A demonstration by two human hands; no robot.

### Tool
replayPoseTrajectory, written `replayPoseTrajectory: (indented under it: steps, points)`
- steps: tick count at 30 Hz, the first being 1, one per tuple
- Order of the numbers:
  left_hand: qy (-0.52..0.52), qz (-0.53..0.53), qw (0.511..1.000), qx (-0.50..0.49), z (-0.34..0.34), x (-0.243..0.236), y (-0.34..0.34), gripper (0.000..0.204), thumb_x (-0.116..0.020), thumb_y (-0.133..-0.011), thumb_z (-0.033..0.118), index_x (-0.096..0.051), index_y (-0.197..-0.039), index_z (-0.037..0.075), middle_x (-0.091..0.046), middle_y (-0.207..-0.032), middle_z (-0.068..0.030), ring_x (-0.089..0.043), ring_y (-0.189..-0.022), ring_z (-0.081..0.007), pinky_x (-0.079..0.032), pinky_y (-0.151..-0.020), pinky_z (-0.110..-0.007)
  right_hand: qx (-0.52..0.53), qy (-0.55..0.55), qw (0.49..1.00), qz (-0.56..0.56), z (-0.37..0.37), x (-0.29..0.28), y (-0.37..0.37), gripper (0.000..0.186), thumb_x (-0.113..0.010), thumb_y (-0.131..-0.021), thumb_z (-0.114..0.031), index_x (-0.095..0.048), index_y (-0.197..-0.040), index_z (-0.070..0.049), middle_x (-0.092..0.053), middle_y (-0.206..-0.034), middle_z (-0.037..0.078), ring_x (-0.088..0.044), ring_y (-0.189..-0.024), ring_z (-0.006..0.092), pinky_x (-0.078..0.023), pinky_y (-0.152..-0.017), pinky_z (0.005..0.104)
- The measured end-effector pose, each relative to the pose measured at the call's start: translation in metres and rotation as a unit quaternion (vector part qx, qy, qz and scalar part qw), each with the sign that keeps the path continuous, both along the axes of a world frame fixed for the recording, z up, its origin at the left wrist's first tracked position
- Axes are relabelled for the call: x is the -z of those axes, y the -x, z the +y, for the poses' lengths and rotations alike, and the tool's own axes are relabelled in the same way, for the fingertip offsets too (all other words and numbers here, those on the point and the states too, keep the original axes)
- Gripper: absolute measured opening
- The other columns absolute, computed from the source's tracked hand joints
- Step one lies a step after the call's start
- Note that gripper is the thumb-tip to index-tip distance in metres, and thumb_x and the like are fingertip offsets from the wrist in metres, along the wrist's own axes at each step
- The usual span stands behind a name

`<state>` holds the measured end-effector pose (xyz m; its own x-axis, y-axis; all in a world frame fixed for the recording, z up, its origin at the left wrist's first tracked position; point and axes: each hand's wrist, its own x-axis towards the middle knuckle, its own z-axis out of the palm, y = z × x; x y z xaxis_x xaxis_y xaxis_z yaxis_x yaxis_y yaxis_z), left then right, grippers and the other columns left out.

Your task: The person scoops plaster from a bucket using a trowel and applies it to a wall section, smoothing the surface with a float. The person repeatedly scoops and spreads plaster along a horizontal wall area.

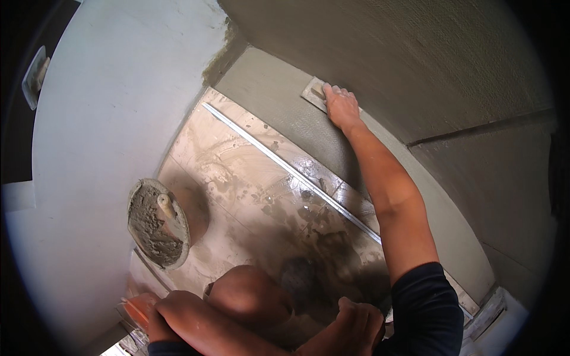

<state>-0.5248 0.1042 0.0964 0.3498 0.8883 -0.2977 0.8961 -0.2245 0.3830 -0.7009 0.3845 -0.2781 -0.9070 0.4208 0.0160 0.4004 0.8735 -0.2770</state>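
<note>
My right hand [341,105] is closed on the handle of a float [312,89], which lies flat on a band of grey plaster [267,83] below the wall. Along that band runs a pale board [249,124], with a long straight metal strip [267,148] beside it. At the bottom, near my bent knee [243,285], what seems to be my left hand [359,326] has curled fingers; what they hold, if anything, is unclear. A bucket of grey mortar [151,231] stands at the left, a wooden-handled tool [166,206] stuck in it.
A smooth pale wall [95,113] rises at the left, with another float [37,77] at its far edge. A rough grey rendered wall [433,59] stands at back and right. The floor [225,196] has wet, dirty smears. An orange object [135,307] is at lower left.
</note>
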Motion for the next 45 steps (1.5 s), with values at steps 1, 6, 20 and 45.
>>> replayPoseTrajectory:
  steps: [1,6,20,45]
  points:
    - [0.000,0.005,1.000,-0.007,0.001,0.001,0.001,0.030,-0.057,-0.096,0.023,-0.074,-0.109,0.002,-0.067,-0.107,-0.0111,-0.060,-0.102,-0.0287,-0.050,-0.091,-0.047,0.002,-0.003,1.000,-0.017,0.000,0.002,0.008,0.030,-0.061,-0.098,-0.020,-0.054,-0.125,-0.010,-0.067,-0.121,0.017,-0.063,-0.116,0.0355,-0.048,-0.097,0.0482]
    - [0.000,0.019,0.999,-0.027,0.004,0.005,0.004,0.030,-0.057,-0.096,0.022,-0.075,-0.105,0.001,-0.066,-0.106,-0.0125,-0.059,-0.103,-0.0299,-0.050,-0.091,-0.047,0.018,-0.007,0.999,-0.051,-0.003,0.003,0.019,0.024,-0.046,-0.101,-0.015,-0.058,-0.121,-0.012,-0.068,-0.120,0.018,-0.064,-0.118,0.0331,-0.047,-0.100,0.0469]
    - [0.067,0.022,0.993,0.096,0.037,-0.012,-0.013,0.027,-0.063,-0.091,0.023,-0.073,-0.112,0.008,-0.064,-0.107,-0.0067,-0.060,-0.103,-0.0237,-0.049,-0.090,-0.042,0.033,-0.030,0.994,-0.101,0.027,0.000,-0.144,0.026,-0.049,-0.097,-0.010,-0.057,-0.122,-0.012,-0.069,-0.114,0.020,-0.068,-0.110,0.0344,-0.047,-0.097,0.0484]
    - [0.036,0.102,0.982,0.155,0.031,-0.011,-0.136,0.026,-0.060,-0.092,0.021,-0.072,-0.110,0.007,-0.065,-0.101,-0.0059,-0.059,-0.101,-0.0226,-0.048,-0.091,-0.043,0.202,0.006,0.955,-0.215,0.059,-0.026,-0.486,0.046,-0.063,-0.096,-0.018,-0.049,-0.140,-0.011,-0.067,-0.127,0.020,-0.064,-0.119,0.0380,-0.042,-0.105,0.0522]
